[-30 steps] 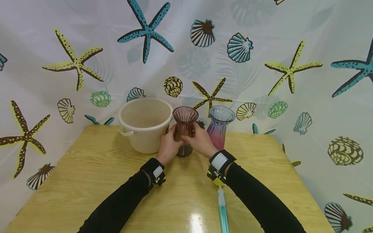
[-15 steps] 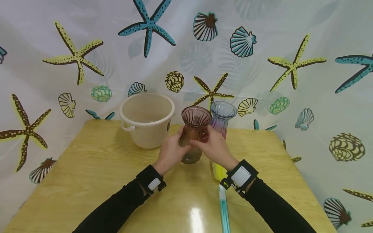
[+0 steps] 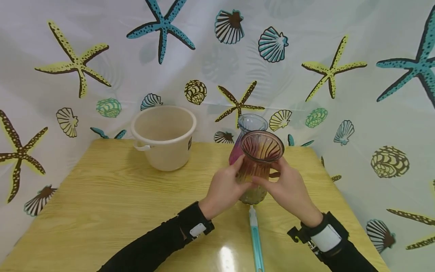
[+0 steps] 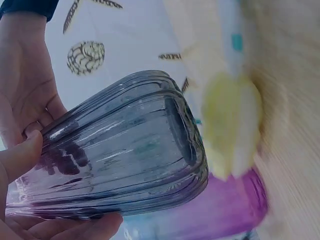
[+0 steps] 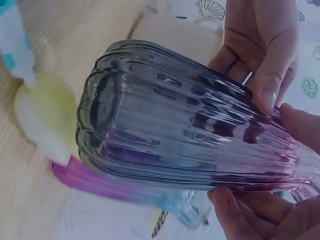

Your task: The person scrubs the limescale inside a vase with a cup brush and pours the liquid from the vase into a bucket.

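Both hands hold a ribbed glass vase (image 3: 254,168), brown-purple at its flared rim and greyish at the base. My left hand (image 3: 222,190) grips its left side and my right hand (image 3: 293,189) its right, thumbs towards me. The left wrist view shows the vase's thick base (image 4: 187,135) raised off the table. Behind it stands a second glass vase (image 3: 236,152), blue above and pink below, partly hidden. Beneath the held vase lies a sponge brush with a teal-and-white handle (image 3: 256,241); its yellow and white sponge head (image 5: 45,115) appears in both wrist views.
A cream bucket (image 3: 166,155) with a side handle stands at the back left of the wooden table (image 3: 112,204). A white curtain (image 3: 289,22) printed with starfish and shells hangs behind and beside the table.
Both hands have brought the brown-purple vase from beside the bucket rightwards and towards me. It now overlaps the blue-and-pink vase in the head view and hides the sponge head.
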Demonstrator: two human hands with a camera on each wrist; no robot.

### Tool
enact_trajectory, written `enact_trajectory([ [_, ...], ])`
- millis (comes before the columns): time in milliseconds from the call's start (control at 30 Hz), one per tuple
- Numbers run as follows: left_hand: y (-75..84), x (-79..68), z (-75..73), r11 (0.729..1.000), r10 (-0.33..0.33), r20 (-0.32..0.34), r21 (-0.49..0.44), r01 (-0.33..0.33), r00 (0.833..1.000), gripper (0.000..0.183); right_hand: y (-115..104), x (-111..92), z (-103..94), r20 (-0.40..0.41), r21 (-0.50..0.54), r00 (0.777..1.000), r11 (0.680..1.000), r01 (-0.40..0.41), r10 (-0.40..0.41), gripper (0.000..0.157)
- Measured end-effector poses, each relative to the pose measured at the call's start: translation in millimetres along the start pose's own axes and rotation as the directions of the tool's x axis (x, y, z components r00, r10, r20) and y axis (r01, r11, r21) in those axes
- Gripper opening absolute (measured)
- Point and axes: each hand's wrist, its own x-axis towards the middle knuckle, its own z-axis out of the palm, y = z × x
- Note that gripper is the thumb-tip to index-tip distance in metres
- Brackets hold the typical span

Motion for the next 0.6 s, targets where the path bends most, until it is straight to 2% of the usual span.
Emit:
enact_trajectory([
  [133,17.8,6.6,20.9,0.999,0.028,0.048,-0.020,-0.027,0.998,0.079,9,-18,-21.5,-0.053,-0.054,0.998,0.998,-0.041,0.038,0.076],
  [300,31.3,9.3,47.7,0.997,0.057,0.118,-0.059,-0.050,0.991,0.074,28,-41,-34.6,-0.088,-0.079,0.991,0.991,-0.104,0.097,0.076],
  [467,32.1,6.4,71.9,0.994,0.043,0.210,-0.111,-0.020,0.977,0.072,47,-59,-35.3,-0.093,-0.094,0.986,0.985,-0.148,0.139,0.077],
  [600,27.5,0.9,85.7,0.992,0.027,0.275,-0.129,0.008,0.961,0.068,59,-69,-29.9,-0.074,-0.086,0.983,0.981,-0.176,0.170,0.079],
])
